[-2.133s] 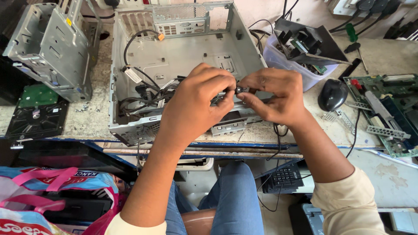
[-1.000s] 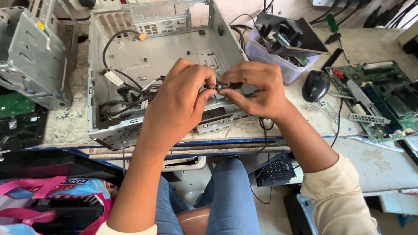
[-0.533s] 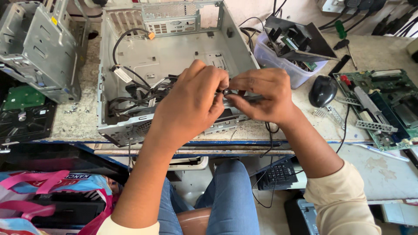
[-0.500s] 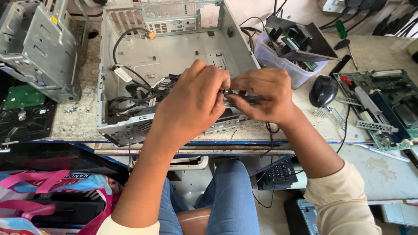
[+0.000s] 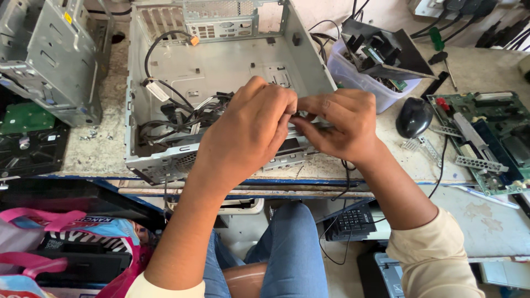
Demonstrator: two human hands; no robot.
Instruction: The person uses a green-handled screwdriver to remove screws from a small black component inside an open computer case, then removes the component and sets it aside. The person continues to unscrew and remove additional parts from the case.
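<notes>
Over worktable [image 5: 99,152] edge, left hand [image 5: 245,138] and right hand [image 5: 342,124] pinching small dark part [image 5: 301,116] together above open computer case [image 5: 221,60], near its front rim.

Head view, steeply downward, close

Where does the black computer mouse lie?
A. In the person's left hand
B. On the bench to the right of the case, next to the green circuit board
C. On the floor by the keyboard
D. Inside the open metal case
B: the black mouse rests on the bench between the open case and the green circuit board, clear of both hands.
</notes>
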